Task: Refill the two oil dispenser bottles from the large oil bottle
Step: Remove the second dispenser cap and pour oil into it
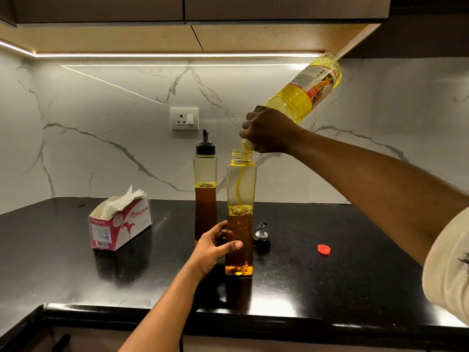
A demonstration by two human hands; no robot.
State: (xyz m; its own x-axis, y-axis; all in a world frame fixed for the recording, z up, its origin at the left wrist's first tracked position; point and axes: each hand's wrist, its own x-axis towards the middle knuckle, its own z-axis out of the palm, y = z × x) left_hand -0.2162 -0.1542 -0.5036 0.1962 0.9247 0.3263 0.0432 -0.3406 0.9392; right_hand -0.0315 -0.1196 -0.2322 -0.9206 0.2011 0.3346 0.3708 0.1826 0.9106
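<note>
Black bench (pixel 355 275) under marble backsplash (pixel 101 128). My left grip (pixel 215 246) wraps the open dispenser bottle (pixel 241 179) low to steady it; my right grip (pixel 269 130) clasps the large oil bottle (pixel 304 90) at its neck, tilted so oil streams in. Second dispenser bottle (pixel 205 179) stands capped just behind.

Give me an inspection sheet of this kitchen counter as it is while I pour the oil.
Surface: black counter, glossy, no spill seen.
Job's things: large oil bottle tilted, oil streaming into the open front dispenser bottle, partly full; rear dispenser bottle capped, partly full; spout cap stands and red cap lies on the counter.
Clutter: tissue box at left.
Grips: left hand holds the front dispenser bottle; right hand holds the large oil bottle near its neck.
Cables: nothing seen.
Surroundings: marble wall with socket, cupboards with a light strip above.
</note>
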